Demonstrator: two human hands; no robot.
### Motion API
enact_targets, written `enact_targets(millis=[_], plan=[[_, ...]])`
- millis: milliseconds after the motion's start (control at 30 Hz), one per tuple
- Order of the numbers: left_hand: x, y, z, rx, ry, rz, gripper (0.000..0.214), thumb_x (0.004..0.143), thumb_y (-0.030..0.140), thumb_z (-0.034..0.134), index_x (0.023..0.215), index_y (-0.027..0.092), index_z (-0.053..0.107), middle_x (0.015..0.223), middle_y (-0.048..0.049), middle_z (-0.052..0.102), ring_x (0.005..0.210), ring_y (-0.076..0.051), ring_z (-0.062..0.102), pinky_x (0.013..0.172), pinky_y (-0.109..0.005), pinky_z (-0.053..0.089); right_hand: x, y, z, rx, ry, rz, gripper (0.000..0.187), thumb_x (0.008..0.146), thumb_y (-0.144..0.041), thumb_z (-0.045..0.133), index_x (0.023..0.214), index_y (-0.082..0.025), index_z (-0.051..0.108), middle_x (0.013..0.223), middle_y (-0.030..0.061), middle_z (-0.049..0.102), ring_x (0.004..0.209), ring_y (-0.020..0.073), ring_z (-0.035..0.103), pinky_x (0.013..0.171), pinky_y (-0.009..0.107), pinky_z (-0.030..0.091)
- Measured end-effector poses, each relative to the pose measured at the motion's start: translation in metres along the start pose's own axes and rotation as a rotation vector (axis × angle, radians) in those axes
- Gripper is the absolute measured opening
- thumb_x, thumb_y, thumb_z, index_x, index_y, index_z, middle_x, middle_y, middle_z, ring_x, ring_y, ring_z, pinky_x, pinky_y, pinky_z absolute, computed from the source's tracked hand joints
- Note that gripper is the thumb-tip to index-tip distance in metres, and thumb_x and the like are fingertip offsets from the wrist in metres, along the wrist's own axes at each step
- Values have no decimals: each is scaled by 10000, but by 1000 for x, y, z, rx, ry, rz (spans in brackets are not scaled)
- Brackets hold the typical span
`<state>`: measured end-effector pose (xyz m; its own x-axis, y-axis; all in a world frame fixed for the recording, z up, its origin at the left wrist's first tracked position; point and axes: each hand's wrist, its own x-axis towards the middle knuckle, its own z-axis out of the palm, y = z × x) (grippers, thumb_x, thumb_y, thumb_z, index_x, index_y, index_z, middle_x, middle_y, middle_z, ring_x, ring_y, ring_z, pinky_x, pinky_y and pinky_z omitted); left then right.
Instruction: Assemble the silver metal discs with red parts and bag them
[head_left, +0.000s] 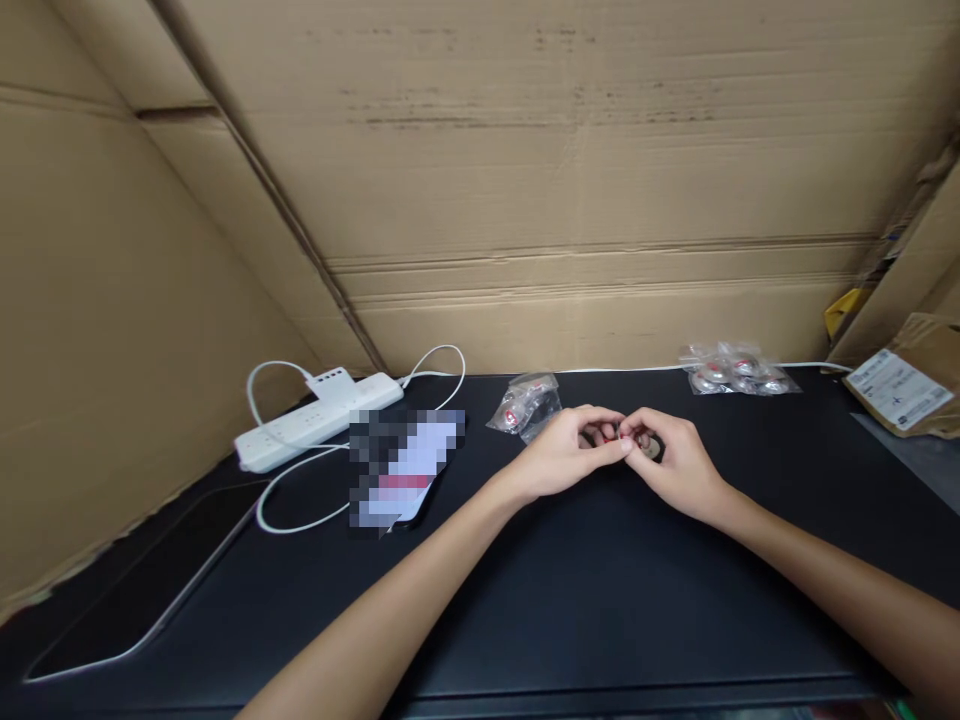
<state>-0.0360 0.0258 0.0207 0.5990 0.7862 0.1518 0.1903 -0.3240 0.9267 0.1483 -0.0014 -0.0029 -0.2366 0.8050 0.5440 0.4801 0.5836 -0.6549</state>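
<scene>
My left hand and my right hand meet above the black table, thumbs and fingertips pinched together. Between them is a small round item with a greyish-beige edge, mostly covered by my fingers. A bit of red shows at the left fingers; what it belongs to is hidden. Just beyond my left hand lie clear plastic bags with small round silvery and red items inside. Farther back on the right is a group of similar bagged round items.
On the left, a white power strip trails white cables beside a blurred-out phone. A dark flat tablet-like device lies along the left edge. At right sits a brown package with a white label. Cardboard walls enclose the black table.
</scene>
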Motion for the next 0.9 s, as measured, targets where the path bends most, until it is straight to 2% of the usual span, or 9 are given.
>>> enact_targets(millis=[100,167,267,433,567,667,900], plan=[[0,1,0,-83,8,59,356,830,351,714,1117,143,679,1099,-112,662,971,-202,635,853,-341,521,1,-3,0,118,38,74,40,853,-214,594,818,-194,597,734,4,636,618,133,582,600,254,479],[-1,2,1,-208,-23,28,358,834,338,716,1129,142,662,1076,-108,670,929,-199,650,834,-356,540,0,-5,0,178,47,100,39,863,-218,585,836,-195,600,768,16,657,665,148,615,642,265,507],[-1,4,5,-332,-21,-8,369,827,328,727,1130,128,664,1059,-117,680,917,-210,660,802,-363,562,-1,-8,0,139,51,71,35,866,-214,586,849,-199,613,778,22,676,679,158,624,649,272,510],[-1,5,7,-306,11,23,328,834,307,727,1109,129,703,1071,-118,711,952,-214,673,877,-364,540,-2,-12,-1,33,50,-11,63,881,-213,567,891,-202,628,805,34,684,689,162,626,650,282,499],[0,1,5,-353,35,-10,401,799,326,768,1146,140,692,1105,-115,709,989,-230,684,913,-391,534,0,-8,-4,7,38,-70,67,882,-229,590,922,-210,640,798,29,681,676,158,607,663,288,493],[0,-2,4,-387,46,-29,460,769,323,798,1171,138,676,1122,-125,707,986,-235,692,920,-409,534,2,-5,-6,-5,34,-80,62,888,-226,592,871,-213,651,757,15,655,655,151,587,653,280,481],[-1,2,6,-380,41,-19,418,769,320,799,1127,136,689,1094,-119,709,981,-230,695,932,-400,527,2,-10,-7,-30,44,-98,130,868,-212,571,739,-202,586,663,-6,564,599,135,517,591,261,425]])
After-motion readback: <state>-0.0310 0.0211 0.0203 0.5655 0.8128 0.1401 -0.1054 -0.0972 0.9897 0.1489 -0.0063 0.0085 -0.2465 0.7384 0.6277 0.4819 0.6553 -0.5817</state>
